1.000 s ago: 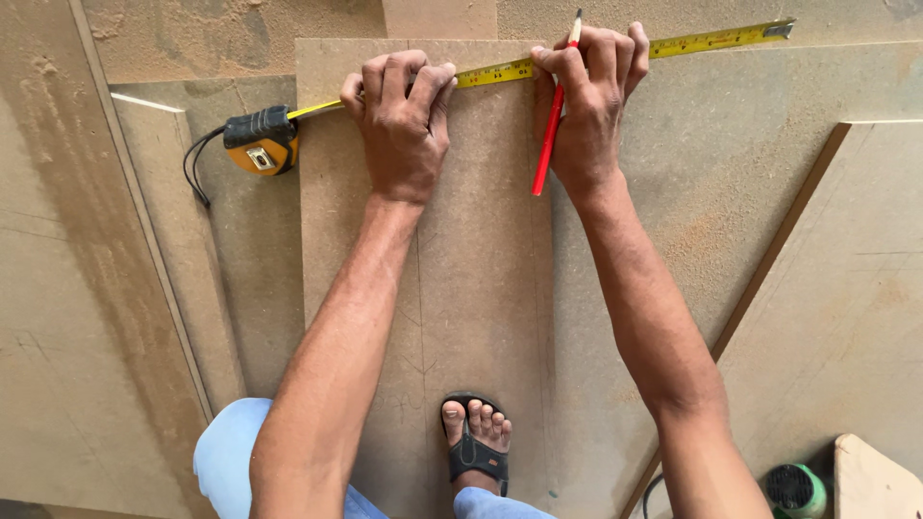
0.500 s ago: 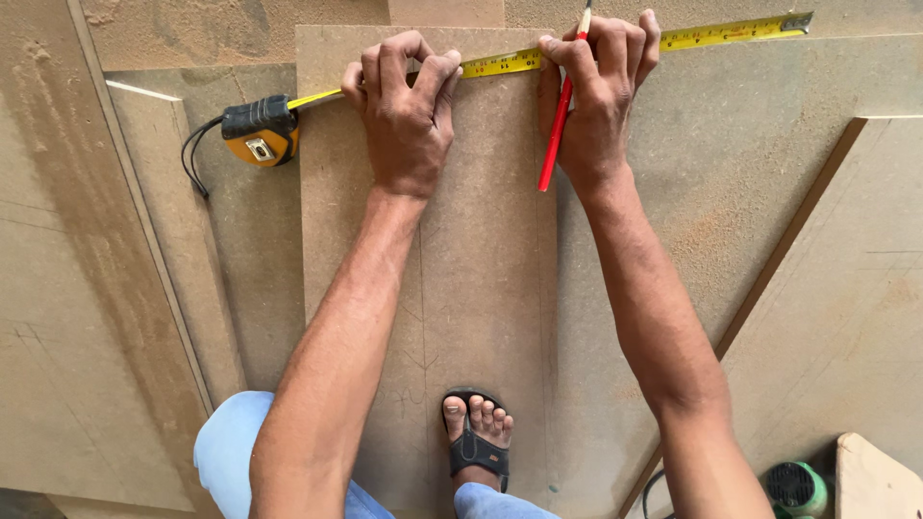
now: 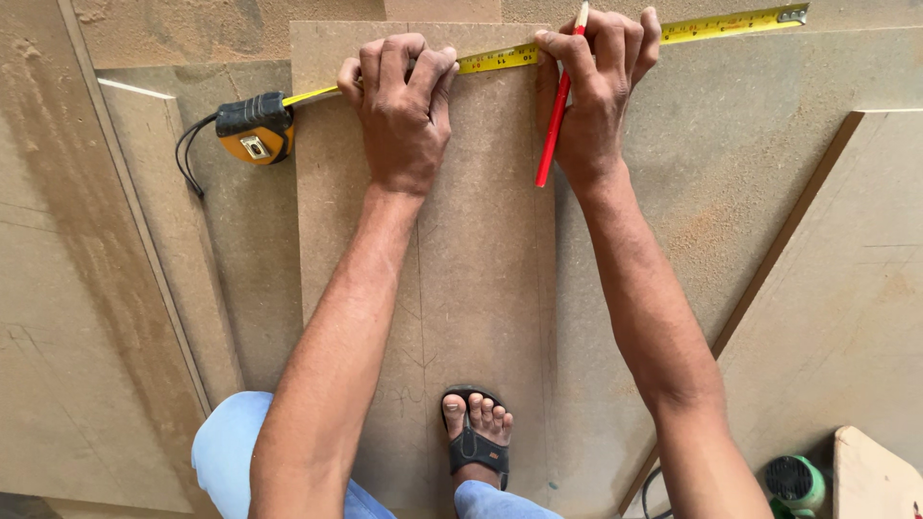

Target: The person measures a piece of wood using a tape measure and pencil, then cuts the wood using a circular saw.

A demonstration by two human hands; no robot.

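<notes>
Right grip [image 3: 596, 91] pinching red pencil [image 3: 558, 106], tip far-pointing; left grip [image 3: 402, 115] pressing tape [image 3: 500, 60], crosswise.

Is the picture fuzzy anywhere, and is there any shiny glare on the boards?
Head view: sharp throughout, with the left hand, right hand and yellow tape measure all crisp; soft even light, only faint shadows, no glare on the matte brown board.
</notes>
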